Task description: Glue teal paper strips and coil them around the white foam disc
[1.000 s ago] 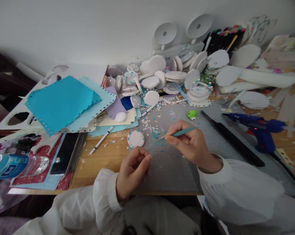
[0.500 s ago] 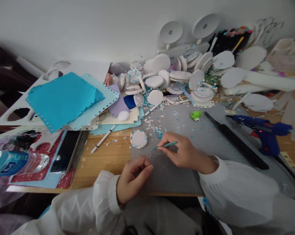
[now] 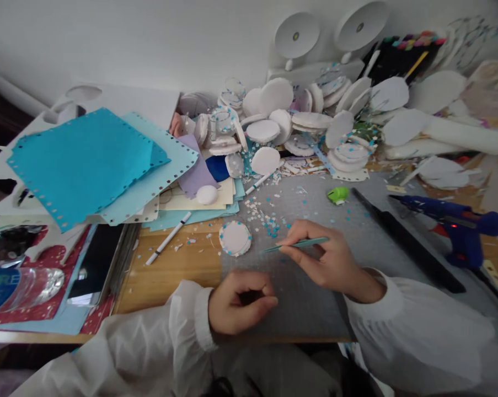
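You have two lamp heads (image 3: 295, 35) at one o'clock, one glue gun (image 3: 464, 226) at three, one pair of tweezers (image 3: 309, 242) at four, one bottle (image 3: 29, 288) and one dark-screened device (image 3: 95, 264) at eight.

Head view: worn up on the head, facing forward and down.
Hands (image 3: 232, 311): close below, lower middle.
Bench (image 3: 180, 278): viewed from its near side.
Wall (image 3: 158, 44): farthest, across the top.

Slim teal tweezers (image 3: 304, 243) slanted slightly in the right hand (image 3: 333, 259), their tips pointing left toward a white disc (image 3: 235, 237). That disc, its rim dotted with blue, lay flat at the gray cutting mat's (image 3: 302, 311) left edge, near scattered blue confetti (image 3: 271, 226).
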### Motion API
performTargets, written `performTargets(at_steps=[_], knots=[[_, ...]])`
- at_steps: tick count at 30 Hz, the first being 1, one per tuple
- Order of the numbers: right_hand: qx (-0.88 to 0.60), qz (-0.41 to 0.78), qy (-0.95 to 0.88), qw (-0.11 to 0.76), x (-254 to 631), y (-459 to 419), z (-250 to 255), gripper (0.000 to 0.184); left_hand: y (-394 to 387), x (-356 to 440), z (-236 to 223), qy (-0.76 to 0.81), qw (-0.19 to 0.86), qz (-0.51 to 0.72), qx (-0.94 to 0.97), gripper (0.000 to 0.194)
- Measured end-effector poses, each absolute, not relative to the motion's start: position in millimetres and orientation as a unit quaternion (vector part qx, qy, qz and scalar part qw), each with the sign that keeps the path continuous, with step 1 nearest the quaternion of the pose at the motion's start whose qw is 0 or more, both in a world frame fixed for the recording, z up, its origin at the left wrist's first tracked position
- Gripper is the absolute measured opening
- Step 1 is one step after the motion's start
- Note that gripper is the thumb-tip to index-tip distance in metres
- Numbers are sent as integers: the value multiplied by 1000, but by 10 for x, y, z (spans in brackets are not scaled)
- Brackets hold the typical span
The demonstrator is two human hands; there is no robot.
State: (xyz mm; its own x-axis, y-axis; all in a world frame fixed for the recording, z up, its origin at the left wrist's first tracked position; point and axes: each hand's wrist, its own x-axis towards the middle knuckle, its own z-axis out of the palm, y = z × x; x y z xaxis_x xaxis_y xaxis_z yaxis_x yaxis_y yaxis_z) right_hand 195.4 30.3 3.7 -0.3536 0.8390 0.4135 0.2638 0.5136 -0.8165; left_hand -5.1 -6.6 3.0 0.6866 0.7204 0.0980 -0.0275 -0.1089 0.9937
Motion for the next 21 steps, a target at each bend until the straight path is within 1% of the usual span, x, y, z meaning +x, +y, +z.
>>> performTargets(at_steps=[4, 8, 10, 13, 15, 18, 19, 21], knots=[[-369, 360, -711, 478, 1991, 317, 120, 12, -76, -123, 45, 286, 658, 304, 627, 37], [-362, 448, -640, 508, 2026, 293, 154, 9, -101, -116, 60, 346, 684, 299, 569, 39], [-357, 487, -615, 508, 2023, 273, 151, 7, -106, -89, 68, 367, 689, 295, 550, 42], [-348, 512, -615, 489, 1990, 250, 145, 6, -106, -63, 75, 377, 691, 290, 545, 44], [-349, 505, -627, 479, 1971, 247, 151, 5, -102, -66, 74, 380, 688, 285, 549, 43], [-379, 448, -661, 467, 2000, 277, 184, 7, -88, -88, 71, 374, 663, 282, 585, 42], [-385, 427, -681, 453, 2029, 296, 203, 7, -82, -95, 71, 368, 649, 282, 603, 43], [-379, 402, -735, 394, 2107, 343, 249, 7, -69, -104, 73, 355, 627, 283, 633, 46]])
